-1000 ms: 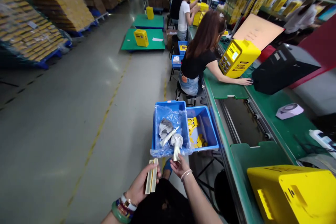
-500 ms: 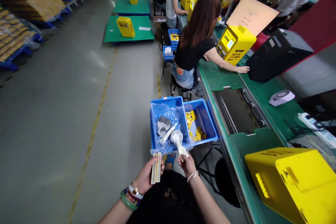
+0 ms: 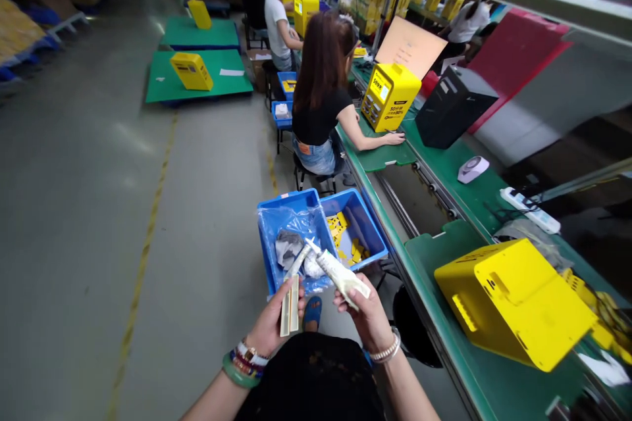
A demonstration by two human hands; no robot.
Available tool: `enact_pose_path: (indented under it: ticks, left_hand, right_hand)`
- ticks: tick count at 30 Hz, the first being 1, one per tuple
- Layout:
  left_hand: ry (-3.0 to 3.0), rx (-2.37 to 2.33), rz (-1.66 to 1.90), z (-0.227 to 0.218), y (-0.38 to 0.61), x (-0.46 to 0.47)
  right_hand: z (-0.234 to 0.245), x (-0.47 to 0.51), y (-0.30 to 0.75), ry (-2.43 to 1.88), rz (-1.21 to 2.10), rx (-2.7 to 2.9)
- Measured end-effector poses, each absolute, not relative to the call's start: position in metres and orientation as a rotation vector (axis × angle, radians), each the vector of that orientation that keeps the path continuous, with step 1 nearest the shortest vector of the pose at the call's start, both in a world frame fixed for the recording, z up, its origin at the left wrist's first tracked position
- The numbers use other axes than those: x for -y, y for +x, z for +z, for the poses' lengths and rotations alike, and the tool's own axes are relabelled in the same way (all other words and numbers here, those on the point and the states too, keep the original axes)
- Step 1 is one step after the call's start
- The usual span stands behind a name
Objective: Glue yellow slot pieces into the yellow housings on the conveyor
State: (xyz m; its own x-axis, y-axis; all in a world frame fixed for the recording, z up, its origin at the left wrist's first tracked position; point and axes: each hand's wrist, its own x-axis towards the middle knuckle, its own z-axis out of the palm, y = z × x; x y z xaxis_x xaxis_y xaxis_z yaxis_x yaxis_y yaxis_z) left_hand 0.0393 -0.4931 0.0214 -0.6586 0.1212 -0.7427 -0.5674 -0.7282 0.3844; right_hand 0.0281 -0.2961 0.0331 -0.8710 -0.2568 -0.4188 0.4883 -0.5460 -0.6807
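My left hand is closed around two pale cream plastic strips, held side by side and upright. In my right hand is a white squeeze tube with a narrow nozzle, its crumpled end between my fingers and the tip pointing up and left. Just beyond both hands stands a blue bin lined with clear plastic. Inside it lie another white tube, a grey-white crumpled cloth and a round white wad, partly hidden by the tube I hold.
A second blue bin holds several yellow parts. To the right runs a green workbench with a yellow housing on it. A co-worker sits ahead at a yellow machine. A black stool stands under the bench edge.
My right hand has lifted the tube up and turned it, so its nozzle now points away over the bin. The left hand keeps the strips. The view has shifted right.
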Motion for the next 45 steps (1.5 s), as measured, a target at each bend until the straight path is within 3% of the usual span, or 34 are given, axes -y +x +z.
enact_pose_path:
  ticks: [14,23,30,45]
  left_hand:
    - [-0.755,-0.763,2.607,0.07,0.013,0.471]
    - [-0.721,-0.825,2.707,0.087,0.005,0.47]
    - [-0.638,-1.174,2.826,0.115,-0.003,0.478]
    - [-0.416,-1.581,2.952,0.13,0.004,0.489]
  right_hand:
    - [0.067,0.281,0.048,0.487,-2.593,-1.271]
    - [0.1,0.276,0.066,0.516,-2.461,-1.507]
    - [0.115,0.268,0.073,0.404,-2.322,-1.834]
    - [0.141,0.265,0.064,-0.783,-1.725,-2.667]
